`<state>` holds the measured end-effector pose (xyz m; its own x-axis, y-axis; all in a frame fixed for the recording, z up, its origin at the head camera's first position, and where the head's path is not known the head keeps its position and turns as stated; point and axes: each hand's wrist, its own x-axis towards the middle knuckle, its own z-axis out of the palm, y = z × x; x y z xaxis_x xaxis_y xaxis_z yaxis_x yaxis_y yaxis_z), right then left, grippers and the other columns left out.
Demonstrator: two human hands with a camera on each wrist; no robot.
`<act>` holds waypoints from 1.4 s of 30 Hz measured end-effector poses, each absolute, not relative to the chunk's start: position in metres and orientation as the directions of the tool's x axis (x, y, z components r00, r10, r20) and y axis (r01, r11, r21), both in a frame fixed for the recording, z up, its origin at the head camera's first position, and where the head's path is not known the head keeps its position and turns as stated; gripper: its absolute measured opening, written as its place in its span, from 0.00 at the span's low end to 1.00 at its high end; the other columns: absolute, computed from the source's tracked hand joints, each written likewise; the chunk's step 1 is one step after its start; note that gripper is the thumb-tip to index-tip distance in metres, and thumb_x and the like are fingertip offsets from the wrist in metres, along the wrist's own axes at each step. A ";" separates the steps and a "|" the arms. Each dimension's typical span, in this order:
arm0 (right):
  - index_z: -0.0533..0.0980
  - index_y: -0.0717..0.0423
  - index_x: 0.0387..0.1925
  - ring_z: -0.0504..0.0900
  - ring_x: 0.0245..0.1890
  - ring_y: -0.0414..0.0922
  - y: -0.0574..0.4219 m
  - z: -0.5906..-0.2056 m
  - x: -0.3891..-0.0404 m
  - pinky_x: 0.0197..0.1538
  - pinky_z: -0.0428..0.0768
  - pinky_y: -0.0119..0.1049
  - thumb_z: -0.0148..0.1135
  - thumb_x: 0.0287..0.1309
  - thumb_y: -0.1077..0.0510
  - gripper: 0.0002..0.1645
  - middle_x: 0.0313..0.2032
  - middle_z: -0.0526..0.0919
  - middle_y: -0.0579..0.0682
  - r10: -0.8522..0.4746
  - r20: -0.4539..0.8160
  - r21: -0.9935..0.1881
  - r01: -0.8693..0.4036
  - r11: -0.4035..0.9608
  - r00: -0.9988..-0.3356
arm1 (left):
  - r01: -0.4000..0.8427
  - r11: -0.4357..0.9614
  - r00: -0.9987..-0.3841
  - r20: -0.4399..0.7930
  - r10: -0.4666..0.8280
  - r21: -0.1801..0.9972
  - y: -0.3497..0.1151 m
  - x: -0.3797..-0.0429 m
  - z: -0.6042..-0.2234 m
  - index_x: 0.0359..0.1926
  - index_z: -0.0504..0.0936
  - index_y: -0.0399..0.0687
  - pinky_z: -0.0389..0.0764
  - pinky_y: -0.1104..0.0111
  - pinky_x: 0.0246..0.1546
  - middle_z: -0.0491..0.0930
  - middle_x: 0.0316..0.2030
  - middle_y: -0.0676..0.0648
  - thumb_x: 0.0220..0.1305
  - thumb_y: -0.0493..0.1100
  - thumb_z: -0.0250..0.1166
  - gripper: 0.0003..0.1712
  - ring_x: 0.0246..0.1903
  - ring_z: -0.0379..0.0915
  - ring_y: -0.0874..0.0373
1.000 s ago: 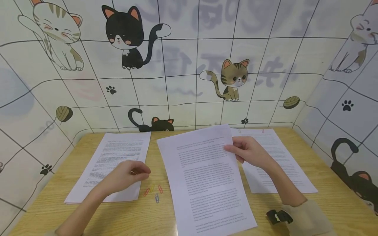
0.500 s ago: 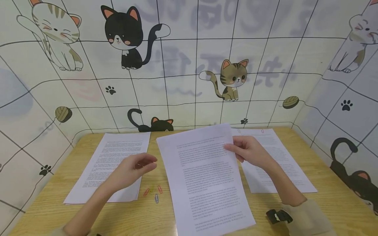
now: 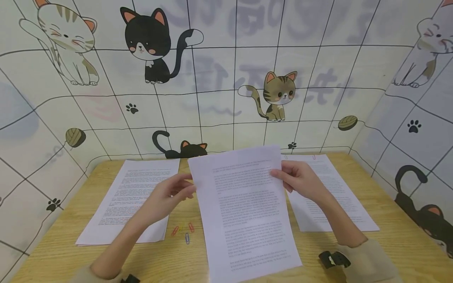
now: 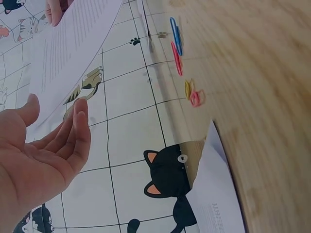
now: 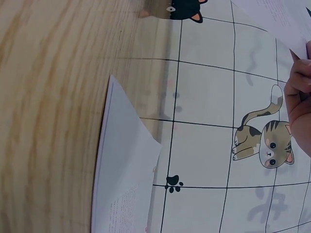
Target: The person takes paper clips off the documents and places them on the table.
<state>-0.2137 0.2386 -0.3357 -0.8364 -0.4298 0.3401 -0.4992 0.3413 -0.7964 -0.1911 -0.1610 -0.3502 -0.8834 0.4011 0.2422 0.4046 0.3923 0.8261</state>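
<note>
Reaching in from nine o'clock, my left hand (image 3: 169, 195) hangs loose-fingered beside the sheet's left edge, gripping nothing; whether it touches the paper I cannot tell. Paper clips (image 3: 184, 230) lie below it on the counter (image 3: 396, 243). The printed sheet (image 3: 244, 208) hovers mid-counter, light, floppy, best pinched at its upper edges. At three o'clock my right hand (image 3: 301, 181) pinches its upper right edge.
</note>
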 end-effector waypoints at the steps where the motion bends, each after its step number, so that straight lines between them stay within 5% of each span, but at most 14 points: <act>1: 0.82 0.61 0.46 0.63 0.12 0.41 0.239 -0.336 -0.214 0.12 0.54 0.35 0.60 0.70 0.64 0.08 0.13 0.70 0.49 -0.425 0.345 -0.796 -0.501 0.340 -0.837 | 0.409 0.391 -0.882 0.247 0.403 0.825 -0.160 -0.192 -0.350 0.63 0.75 0.39 0.83 0.64 0.40 0.86 0.41 0.46 0.72 0.46 0.64 0.24 0.36 0.82 0.59; 5: 0.82 0.61 0.48 0.64 0.12 0.42 0.239 -0.336 -0.213 0.13 0.55 0.35 0.59 0.70 0.64 0.09 0.13 0.70 0.50 -0.409 0.362 -0.797 -0.506 0.331 -0.838 | 0.419 0.398 -0.879 0.255 0.402 0.816 -0.153 -0.194 -0.351 0.58 0.77 0.35 0.81 0.66 0.35 0.85 0.34 0.48 0.71 0.45 0.65 0.21 0.32 0.81 0.57; 11: 0.81 0.62 0.53 0.64 0.12 0.42 0.238 -0.335 -0.212 0.13 0.55 0.37 0.59 0.70 0.65 0.13 0.13 0.70 0.51 -0.395 0.380 -0.806 -0.509 0.304 -0.837 | 0.456 0.399 -0.865 0.291 0.408 0.796 -0.144 -0.200 -0.349 0.44 0.83 0.45 0.72 0.69 0.22 0.81 0.26 0.50 0.71 0.46 0.66 0.09 0.26 0.77 0.58; 22: 0.80 0.62 0.54 0.66 0.12 0.46 0.241 -0.336 -0.216 0.13 0.57 0.36 0.60 0.70 0.64 0.14 0.19 0.77 0.51 -0.392 0.356 -0.812 -0.489 0.319 -0.848 | 0.450 0.391 -0.874 0.306 0.378 0.803 -0.133 -0.202 -0.344 0.34 0.82 0.46 0.71 0.69 0.26 0.78 0.23 0.47 0.71 0.45 0.65 0.09 0.25 0.73 0.56; 31: 0.79 0.63 0.54 0.67 0.13 0.42 0.242 -0.337 -0.217 0.14 0.58 0.36 0.61 0.69 0.65 0.14 0.21 0.78 0.56 -0.377 0.354 -0.808 -0.483 0.337 -0.856 | 0.452 0.395 -0.877 0.319 0.358 0.800 -0.128 -0.204 -0.346 0.38 0.83 0.46 0.74 0.70 0.28 0.79 0.25 0.49 0.70 0.43 0.66 0.06 0.27 0.76 0.49; 36: 0.80 0.63 0.53 0.66 0.12 0.44 0.242 -0.336 -0.216 0.13 0.57 0.36 0.61 0.69 0.65 0.13 0.19 0.75 0.58 -0.356 0.373 -0.807 -0.489 0.332 -0.857 | 0.456 0.387 -0.878 0.336 0.340 0.801 -0.126 -0.205 -0.345 0.42 0.85 0.45 0.75 0.70 0.27 0.80 0.26 0.51 0.69 0.41 0.68 0.05 0.26 0.76 0.54; 42: 0.80 0.63 0.52 0.66 0.12 0.47 0.242 -0.336 -0.216 0.13 0.58 0.36 0.61 0.70 0.64 0.13 0.17 0.74 0.54 -0.340 0.362 -0.817 -0.471 0.331 -0.868 | 0.462 0.397 -0.881 0.360 0.307 0.793 -0.123 -0.209 -0.342 0.38 0.85 0.42 0.76 0.70 0.24 0.80 0.24 0.49 0.67 0.37 0.68 0.02 0.23 0.75 0.53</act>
